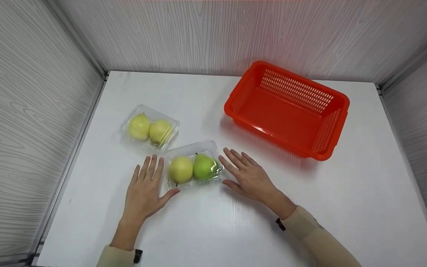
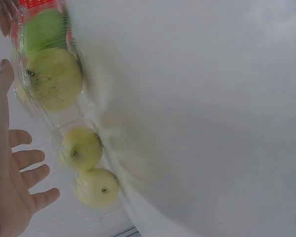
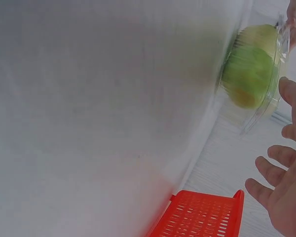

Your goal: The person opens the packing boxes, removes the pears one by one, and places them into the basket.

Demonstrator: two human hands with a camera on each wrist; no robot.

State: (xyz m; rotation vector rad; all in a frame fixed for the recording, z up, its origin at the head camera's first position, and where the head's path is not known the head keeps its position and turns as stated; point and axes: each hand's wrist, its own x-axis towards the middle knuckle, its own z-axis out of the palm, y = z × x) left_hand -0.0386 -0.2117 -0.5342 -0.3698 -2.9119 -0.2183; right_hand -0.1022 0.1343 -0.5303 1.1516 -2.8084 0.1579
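Here on the desk (image 1: 206, 230), the nearer clear pack (image 1: 188, 150) lies between the left hand (image 1: 143, 194) and right hand (image 1: 250, 180), long axis crosswise; both are straight-fingered, holding nothing. That pack carries a yellow fruit (image 1: 181, 170) and a green pear (image 1: 204, 167); the farther pack (image 1: 155, 115), two yellow fruits (image 1: 139, 127); beyond stands a red basket (image 1: 280, 111).
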